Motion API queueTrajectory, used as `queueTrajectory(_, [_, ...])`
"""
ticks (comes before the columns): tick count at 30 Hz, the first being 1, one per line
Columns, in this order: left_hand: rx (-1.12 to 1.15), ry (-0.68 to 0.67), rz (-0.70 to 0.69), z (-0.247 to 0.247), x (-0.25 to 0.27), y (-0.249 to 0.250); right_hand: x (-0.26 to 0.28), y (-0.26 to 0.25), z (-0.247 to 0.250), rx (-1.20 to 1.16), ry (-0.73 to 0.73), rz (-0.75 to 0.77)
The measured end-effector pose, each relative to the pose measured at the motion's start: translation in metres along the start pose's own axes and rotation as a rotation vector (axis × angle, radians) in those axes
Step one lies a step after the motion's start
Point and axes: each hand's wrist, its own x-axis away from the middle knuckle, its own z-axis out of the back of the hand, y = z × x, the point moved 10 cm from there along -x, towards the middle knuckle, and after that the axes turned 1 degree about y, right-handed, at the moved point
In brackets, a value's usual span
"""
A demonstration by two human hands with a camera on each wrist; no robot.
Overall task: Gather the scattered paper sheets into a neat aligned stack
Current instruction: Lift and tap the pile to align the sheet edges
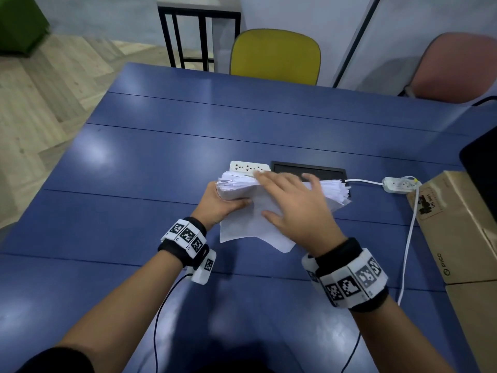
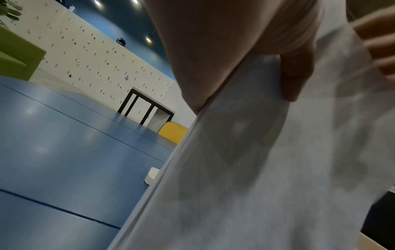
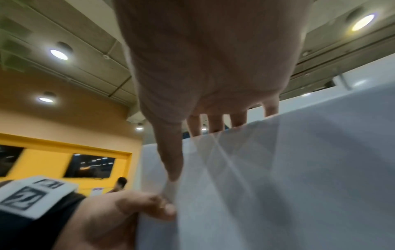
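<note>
A thick stack of white paper sheets stands on its long edge on the blue table, its edges ragged at the right end. Several loose sheets fan out from its near face down to the table. My left hand grips the stack's left end, thumb on the near face. My right hand lies over the top edge with fingers spread and straight, thumb on the near sheets. In the left wrist view my left thumb presses the paper. From the right wrist, the right hand's fingers reach over the paper.
A white power strip and a black cable hatch lie just behind the stack. A second power strip with a white cord sits to the right, beside a cardboard box. A yellow chair and a pink chair stand at the far edge.
</note>
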Motion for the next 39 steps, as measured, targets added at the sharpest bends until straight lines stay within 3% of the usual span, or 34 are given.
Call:
queueTrajectory(4, [0.019, 0.017, -0.016, 0.006, 0.001, 0.003, 0.031, 0.082, 0.014, -0.023, 0.071, -0.286])
queueTrajectory(7, [-0.002, 0.007, -0.003, 0.009, 0.002, 0.001, 0.059, 0.134, -0.014, -0.628, 0.063, -0.549])
queueTrajectory(9, [-0.009, 0.006, 0.014, 0.012, 0.001, -0.003, 0.067, 0.142, -0.035, -1.067, 0.15, -0.619])
queueTrajectory(12, [-0.016, 0.035, 0.029, 0.016, 0.002, -0.004, 0.071, 0.134, -0.067, -1.367, 0.257, -0.697])
queueTrajectory(15, [-0.047, 0.039, 0.007, 0.008, 0.003, 0.001, 0.069, 0.127, -0.077, -1.381, 0.358, -0.741])
queueTrajectory(18, [-0.076, 0.021, -0.008, 0.004, 0.003, 0.003, 0.064, 0.128, -0.064, -1.332, 0.463, -0.662])
queueTrajectory(22, [-0.093, 0.024, -0.038, 0.006, 0.003, 0.004, 0.058, 0.124, -0.074, -1.258, 0.354, -0.643])
queueTrajectory(28, [-0.151, 0.188, -0.041, 0.002, -0.004, 0.004, 0.057, 0.136, -0.09, -1.167, 0.328, -0.717])
queueTrajectory(32, [-0.095, 0.316, -0.03, -0.004, -0.008, 0.015, 0.047, 0.128, -0.066, -1.153, 0.44, -0.717])
queueTrajectory(36, [-0.021, 0.433, -0.12, 0.0, -0.003, 0.041, 0.044, 0.11, -0.025, -1.166, 0.548, -0.631])
queueTrajectory(39, [0.002, 0.395, -0.156, 0.004, 0.006, 0.045, 0.059, 0.105, -0.023, -1.25, 0.609, -0.631])
